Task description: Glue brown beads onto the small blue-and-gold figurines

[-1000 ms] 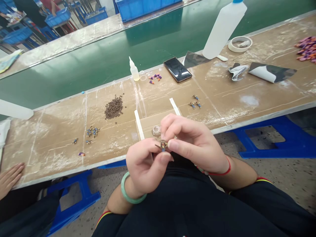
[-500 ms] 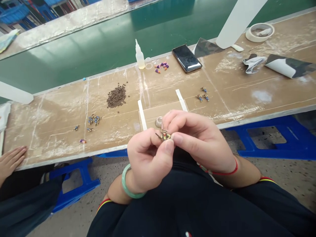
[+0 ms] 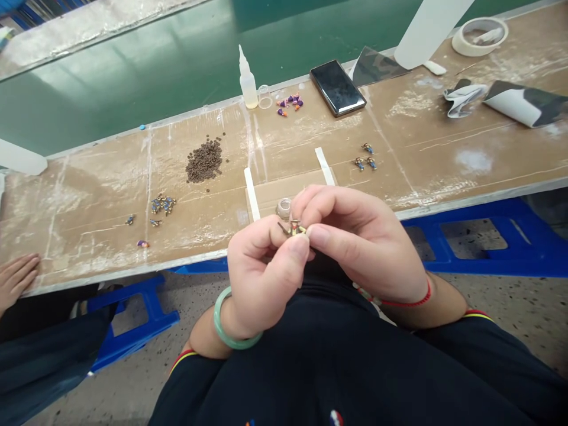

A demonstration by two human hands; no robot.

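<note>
Both my hands meet just in front of the bench edge, pinching one tiny painted figurine (image 3: 293,228) between their fingertips. My left hand (image 3: 261,272), with a green bangle on the wrist, grips it from below with thumb and forefinger. From the right, my right hand (image 3: 355,239), with a red string bracelet, pinches it too. Just behind the fingers a small round clear cap (image 3: 284,207) sits on the bench. A heap of small brown bits (image 3: 204,161) lies further back, and small groups of painted figurines lie at left (image 3: 162,205) and right (image 3: 364,157).
The brown workbench (image 3: 444,154) runs beside a green conveyor belt (image 3: 133,89). On the bench are a small glue bottle (image 3: 247,80), purple pieces (image 3: 289,103), a black phone (image 3: 338,87), a large white bottle (image 3: 428,29), a tape roll (image 3: 479,35) and curled sheets (image 3: 515,103). Another person's hand (image 3: 15,278) rests at the left edge.
My hands have stayed closed on the figurine, turning it slightly between the fingertips. The view has tipped downward, so the bench has shifted up in the picture.
</note>
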